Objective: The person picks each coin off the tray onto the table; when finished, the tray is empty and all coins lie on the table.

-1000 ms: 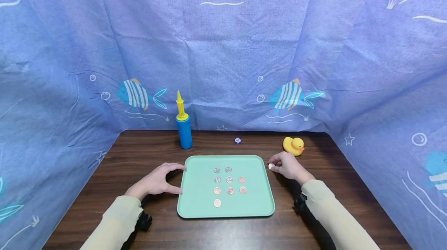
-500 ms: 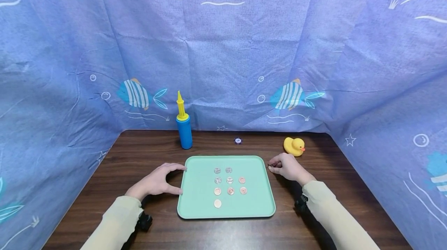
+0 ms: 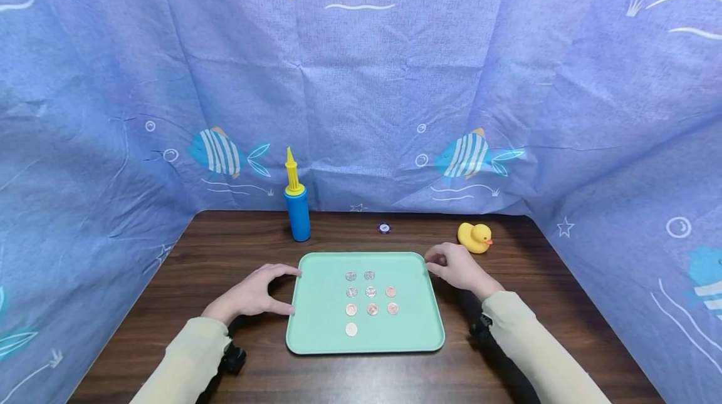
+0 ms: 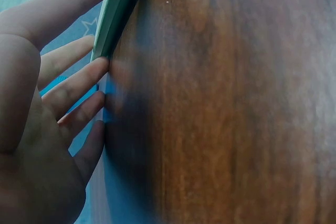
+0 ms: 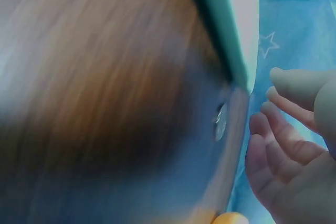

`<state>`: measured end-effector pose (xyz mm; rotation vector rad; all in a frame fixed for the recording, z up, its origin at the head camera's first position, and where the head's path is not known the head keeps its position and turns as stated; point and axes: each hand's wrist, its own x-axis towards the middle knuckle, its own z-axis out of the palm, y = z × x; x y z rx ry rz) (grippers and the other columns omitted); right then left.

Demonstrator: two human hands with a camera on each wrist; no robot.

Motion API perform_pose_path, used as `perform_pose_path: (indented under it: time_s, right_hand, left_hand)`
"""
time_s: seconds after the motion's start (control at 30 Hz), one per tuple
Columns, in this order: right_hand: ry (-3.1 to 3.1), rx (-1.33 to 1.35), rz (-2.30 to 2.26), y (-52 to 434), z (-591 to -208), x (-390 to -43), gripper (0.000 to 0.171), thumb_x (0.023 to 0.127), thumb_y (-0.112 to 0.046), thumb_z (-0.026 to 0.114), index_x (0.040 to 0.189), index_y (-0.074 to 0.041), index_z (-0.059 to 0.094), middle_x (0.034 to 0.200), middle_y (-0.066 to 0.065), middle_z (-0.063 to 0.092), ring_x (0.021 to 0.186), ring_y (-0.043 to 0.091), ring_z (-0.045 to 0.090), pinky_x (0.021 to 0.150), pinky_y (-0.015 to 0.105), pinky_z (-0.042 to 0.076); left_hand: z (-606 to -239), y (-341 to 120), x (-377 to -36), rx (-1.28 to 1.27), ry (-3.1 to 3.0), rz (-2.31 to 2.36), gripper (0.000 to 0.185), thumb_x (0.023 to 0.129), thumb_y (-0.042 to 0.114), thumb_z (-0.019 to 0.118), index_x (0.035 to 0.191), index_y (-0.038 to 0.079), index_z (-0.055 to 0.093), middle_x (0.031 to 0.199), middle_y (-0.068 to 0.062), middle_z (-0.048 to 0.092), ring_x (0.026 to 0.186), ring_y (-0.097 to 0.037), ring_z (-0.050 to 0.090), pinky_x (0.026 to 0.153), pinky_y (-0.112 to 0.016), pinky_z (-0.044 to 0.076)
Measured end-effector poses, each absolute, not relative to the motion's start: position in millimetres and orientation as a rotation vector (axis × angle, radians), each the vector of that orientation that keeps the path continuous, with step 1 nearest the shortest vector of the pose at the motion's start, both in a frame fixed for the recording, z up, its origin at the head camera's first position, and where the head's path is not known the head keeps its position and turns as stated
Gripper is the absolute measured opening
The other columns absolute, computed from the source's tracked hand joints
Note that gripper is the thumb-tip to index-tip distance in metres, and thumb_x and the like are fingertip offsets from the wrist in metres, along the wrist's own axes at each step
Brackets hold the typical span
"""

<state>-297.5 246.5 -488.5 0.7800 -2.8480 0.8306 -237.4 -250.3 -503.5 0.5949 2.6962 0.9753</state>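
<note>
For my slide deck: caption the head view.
Left hand steadies a mint tray of nine coins; right hand hovers at its far right corner, beside a rubber duck.

Coins (image 3: 370, 299) lie on the tray (image 3: 322, 329); pump (image 3: 296, 206), perhaps a chip (image 3: 384, 227), and duck (image 3: 475, 237) behind it.

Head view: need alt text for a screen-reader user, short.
A person's left hand rests against the left edge of a mint green tray holding nine coins, while the right hand hovers at its far right corner. Behind stand a blue pump and a yellow rubber duck.
</note>
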Motion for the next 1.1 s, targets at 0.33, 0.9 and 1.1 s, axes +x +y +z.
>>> perform_pose_path:
  time_s: [0.33,0.9,1.1]
  right_hand:
    - [-2.838,0.926,0.864,209.5,-473.6,-294.8,0.016,0.096,-0.009,0.077,0.11,-0.002,0.078,0.103,0.007,0.076,0.084,0.012,0.067,0.075,0.031,0.057]
    - [-2.915,1.198,0.76,154.9,-466.2,-301.0,0.022,0.096,-0.01,0.077,0.117,-0.001,0.076,0.113,0.009,0.076,0.093,0.022,0.073,0.082,0.033,0.06]
    - [-2.922,1.276,0.726,139.9,-465.2,-302.2,0.023,0.094,-0.008,0.079,0.117,-0.003,0.077,0.115,0.009,0.076,0.096,0.025,0.073,0.085,0.036,0.06]
  left_hand:
    - [-502.1,-249.4,-236.6,0.581,2.681,0.986,0.076,0.081,0.052,0.089,0.145,0.024,0.061,0.153,-0.007,0.054,0.145,-0.036,0.043,0.114,-0.064,0.037]
    - [-503.2,-248.8,-236.6,0.577,2.686,0.962,0.076,0.08,0.053,0.089,0.145,0.024,0.062,0.152,-0.008,0.054,0.143,-0.037,0.044,0.114,-0.064,0.037]
    - [-502.8,-249.5,-236.1,0.572,2.687,0.967,0.076,0.08,0.053,0.089,0.144,0.024,0.062,0.153,-0.008,0.054,0.143,-0.037,0.044,0.113,-0.064,0.038]
